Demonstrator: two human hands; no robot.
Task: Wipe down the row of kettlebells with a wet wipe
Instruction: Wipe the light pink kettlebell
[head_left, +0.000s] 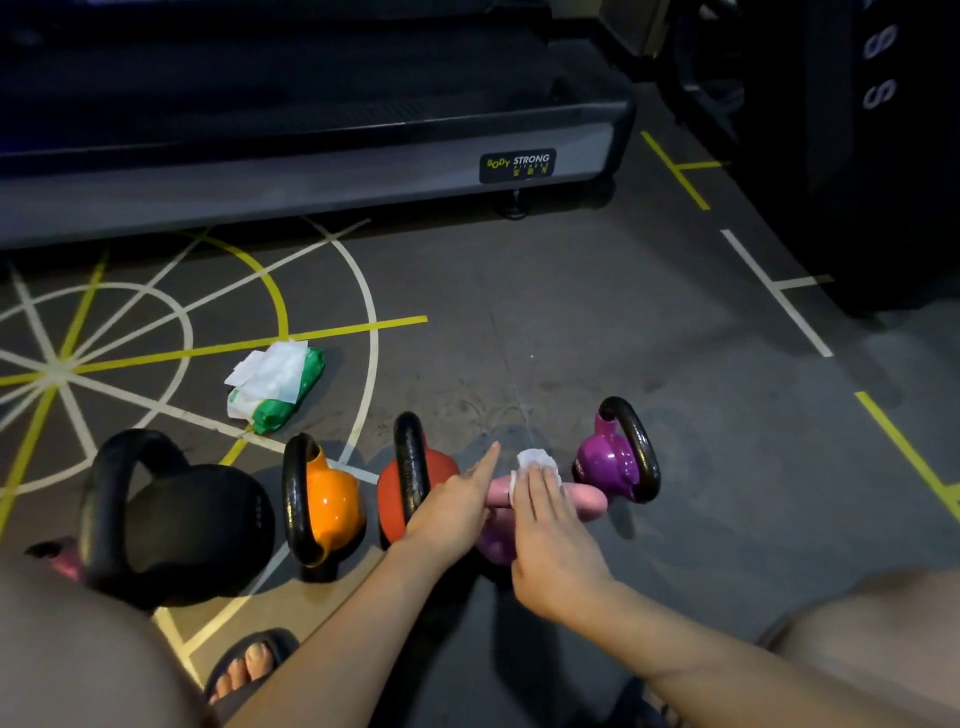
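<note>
From my remote seat I see the dark floor, painted with white and yellow lines, filling most of the view. A grey treadmill lies across it from 10 to 12 o'clock. The kettlebells stand in a row low in the view. The black kettlebell is the biggest, at 8 o'clock. The orange kettlebell stands just on its 3 o'clock side, and the red kettlebell just beyond that. The pink kettlebell is at about 6 o'clock, under both hands, and the purple kettlebell ends the row near 4 o'clock. A green pack of wipes lies on the floor toward 12 o'clock from the orange one, with white sheets spilling from its top. The right hand lies with its fingers straight and close together, pressing the wet wipe onto the pink handle. The left hand rests at the handle's 9 o'clock end, forefinger stretched toward 12. I cannot tell whether its other fingers curl round the handle.
</note>
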